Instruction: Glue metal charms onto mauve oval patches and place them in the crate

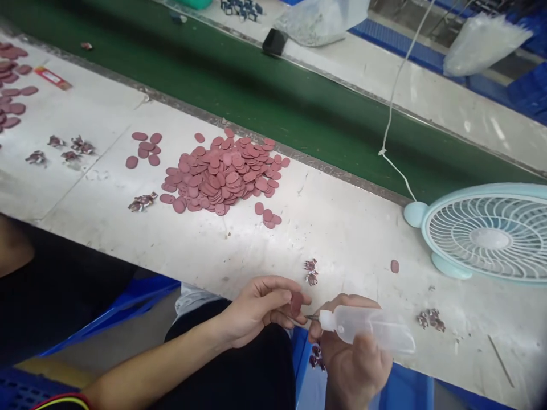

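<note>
My left hand pinches one dark pink oval pad at the front edge of the white worktable. My right hand grips a clear plastic squeeze bottle lying sideways. Its thin nozzle tip touches the pad. A big heap of the same pink oval pads lies on the table beyond my hands. Two small patterned pieces sit just past my left hand.
A light blue desk fan stands at the right, its white cord running up across the green conveyor belt. More small patterned pieces and loose pads lie scattered. Another person's arm shows at the left. Blue crates sit below the table.
</note>
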The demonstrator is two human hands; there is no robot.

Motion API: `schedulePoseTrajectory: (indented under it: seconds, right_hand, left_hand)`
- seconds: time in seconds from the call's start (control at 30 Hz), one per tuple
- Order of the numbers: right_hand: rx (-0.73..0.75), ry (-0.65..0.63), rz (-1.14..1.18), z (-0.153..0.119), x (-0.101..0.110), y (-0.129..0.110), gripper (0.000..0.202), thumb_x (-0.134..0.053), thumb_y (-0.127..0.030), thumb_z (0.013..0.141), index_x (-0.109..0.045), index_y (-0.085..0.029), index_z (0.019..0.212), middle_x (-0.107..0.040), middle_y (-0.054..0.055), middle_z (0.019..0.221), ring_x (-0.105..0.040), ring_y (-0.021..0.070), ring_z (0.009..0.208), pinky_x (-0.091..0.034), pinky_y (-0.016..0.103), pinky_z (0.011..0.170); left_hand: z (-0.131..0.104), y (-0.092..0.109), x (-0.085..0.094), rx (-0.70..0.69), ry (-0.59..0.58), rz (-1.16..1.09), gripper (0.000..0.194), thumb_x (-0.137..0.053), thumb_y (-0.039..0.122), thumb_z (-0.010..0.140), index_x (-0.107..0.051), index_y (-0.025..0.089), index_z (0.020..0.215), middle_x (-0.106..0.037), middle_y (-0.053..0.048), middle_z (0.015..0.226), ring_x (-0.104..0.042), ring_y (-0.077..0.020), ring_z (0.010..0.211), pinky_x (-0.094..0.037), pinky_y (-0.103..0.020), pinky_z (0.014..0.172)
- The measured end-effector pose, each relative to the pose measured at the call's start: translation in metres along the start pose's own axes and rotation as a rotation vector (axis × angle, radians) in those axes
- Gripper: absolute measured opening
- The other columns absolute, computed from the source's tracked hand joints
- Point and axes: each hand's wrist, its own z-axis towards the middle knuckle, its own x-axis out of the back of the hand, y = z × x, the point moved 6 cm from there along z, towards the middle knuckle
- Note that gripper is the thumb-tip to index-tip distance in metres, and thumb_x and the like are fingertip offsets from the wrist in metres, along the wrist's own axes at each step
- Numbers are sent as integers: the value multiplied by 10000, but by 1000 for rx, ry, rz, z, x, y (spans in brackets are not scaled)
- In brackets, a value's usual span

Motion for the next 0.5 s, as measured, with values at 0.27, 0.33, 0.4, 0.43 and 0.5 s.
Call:
schedulePoseTrajectory:
  seconds: [0.27, 0.33, 0.4, 0.43, 0.5]
  right_hand:
    - [295, 191, -191, -7, -18, -7, 205, -554, -338, 901, -613, -208, 1049, -683, 2, 636, -630, 226, 481, -530, 400, 491]
    - [296, 211, -208, -7, -19, -7, 200, -556, -325, 895, -617, -201, 1039, -690, 2, 626, -634, 230, 479, -535, 403, 485]
    - [294, 216, -213, -7, -19, -6, 196, -572, -320, 893, -623, -186, 1026, -697, 5, 626, -632, 221, 469, -531, 388, 469]
    - [295, 216, -218, -8, -19, -6, 197, -582, -319, 891, -625, -178, 1021, -702, 7, 629, -631, 217, 463, -530, 383, 466]
    - [309, 225, -231, -9, -19, -6, 204, -596, -322, 887, -629, -168, 1017, -709, 10, 637, -630, 217, 455, -532, 388, 468]
  left_hand:
    - [-6, 1, 8, -34, -47, -6, 363, -849, 252, 765, -783, 208, 1119, -790, -114, 1127, -762, -174, 879, -578, -202, 692]
    - [-7, 1, 10, -50, -39, -12, 363, -868, 271, 743, -793, 197, 1091, -800, -121, 1104, -761, -178, 875, -581, -223, 719]
    - [-8, 1, 10, -59, -32, -17, 369, -878, 272, 731, -796, 192, 1082, -806, -122, 1091, -760, -171, 867, -577, -235, 749]
    - [-8, 1, 10, -60, -32, -19, 373, -883, 271, 725, -797, 189, 1078, -809, -121, 1082, -761, -173, 861, -577, -247, 763]
    - [-9, 1, 10, -59, -38, -34, 387, -891, 280, 712, -797, 187, 1076, -813, -119, 1064, -763, -192, 852, -585, -301, 802]
